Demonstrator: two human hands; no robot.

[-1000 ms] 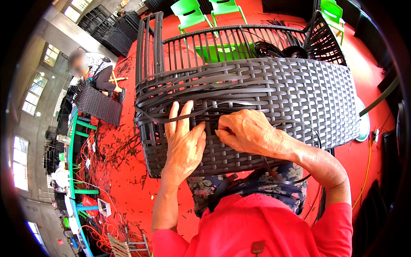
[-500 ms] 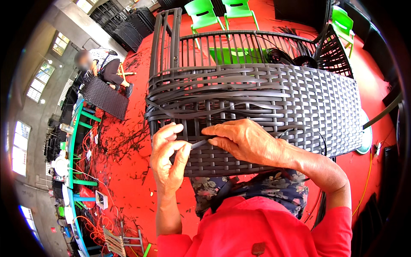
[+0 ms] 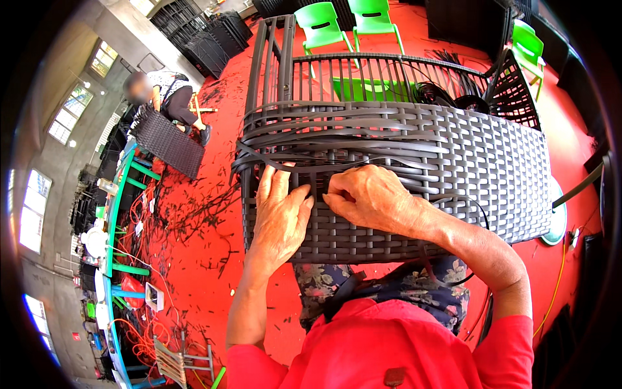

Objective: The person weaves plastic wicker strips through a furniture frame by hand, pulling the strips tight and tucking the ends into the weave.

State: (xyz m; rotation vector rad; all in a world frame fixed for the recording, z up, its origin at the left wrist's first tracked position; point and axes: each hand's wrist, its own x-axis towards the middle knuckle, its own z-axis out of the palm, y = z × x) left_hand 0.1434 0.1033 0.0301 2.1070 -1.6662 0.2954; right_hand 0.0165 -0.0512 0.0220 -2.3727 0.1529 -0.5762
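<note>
In front of me stands a dark grey woven piece of furniture (image 3: 492,168), its right part closely woven and its left part crossed by loose flat strips (image 3: 363,133). My left hand (image 3: 282,211) lies against the weave at the left end, fingers stretched upward and thumb a little apart. Just to its right, my right hand (image 3: 372,198) rests on the same panel with fingers curled and thumb pressed toward them. Whatever is between those fingertips is hidden. A thin loose strip (image 3: 483,211) curls out to the right of my right wrist.
Behind the panel are a green bin (image 3: 372,89) and coiled black strips (image 3: 434,94). Green chairs (image 3: 319,29) stand farther back. At left, a person (image 3: 172,97) sits by another woven panel (image 3: 170,144). Strip scraps lie on the red floor (image 3: 201,279) near a green-framed table (image 3: 116,227).
My left hand has gone from pinching a strip to lying stretched on the weave, higher up. My right hand has shifted slightly right, its fingers more curled. The view has moved a little.
</note>
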